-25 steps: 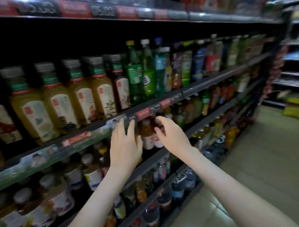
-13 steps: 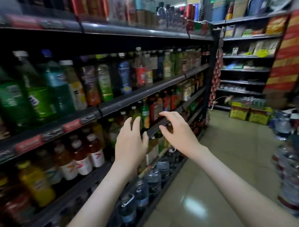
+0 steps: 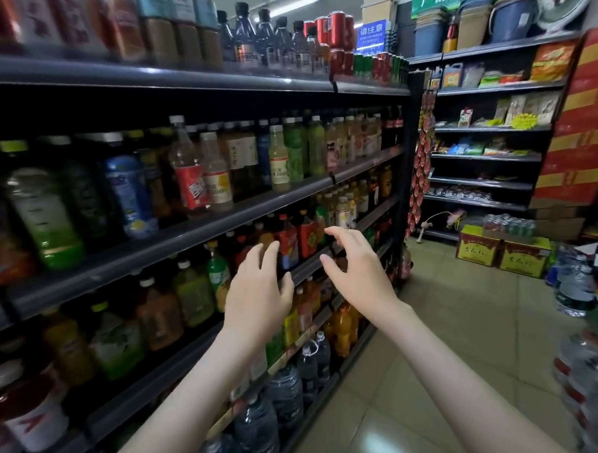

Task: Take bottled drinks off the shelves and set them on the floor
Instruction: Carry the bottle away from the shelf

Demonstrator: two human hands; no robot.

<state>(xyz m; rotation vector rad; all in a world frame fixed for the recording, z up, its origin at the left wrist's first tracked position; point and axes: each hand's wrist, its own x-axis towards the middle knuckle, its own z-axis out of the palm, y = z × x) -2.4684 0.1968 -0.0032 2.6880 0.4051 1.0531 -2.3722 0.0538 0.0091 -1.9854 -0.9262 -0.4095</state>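
Bottled drinks stand on the shelves, the red-labelled ones just beyond and between the left hand and right hand; both hands hover, fingers spread, slightly curled, holding nothing.

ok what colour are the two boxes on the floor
The boxes are yellow with red front panels, seen in the head view.

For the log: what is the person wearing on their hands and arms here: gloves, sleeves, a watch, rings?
Nothing shows. The left hand and right hand are bare, with no gloves, rings or markings. The left forearm and right forearm are uncovered down to the frame's bottom edge, with no sleeve, watch or bracelet.
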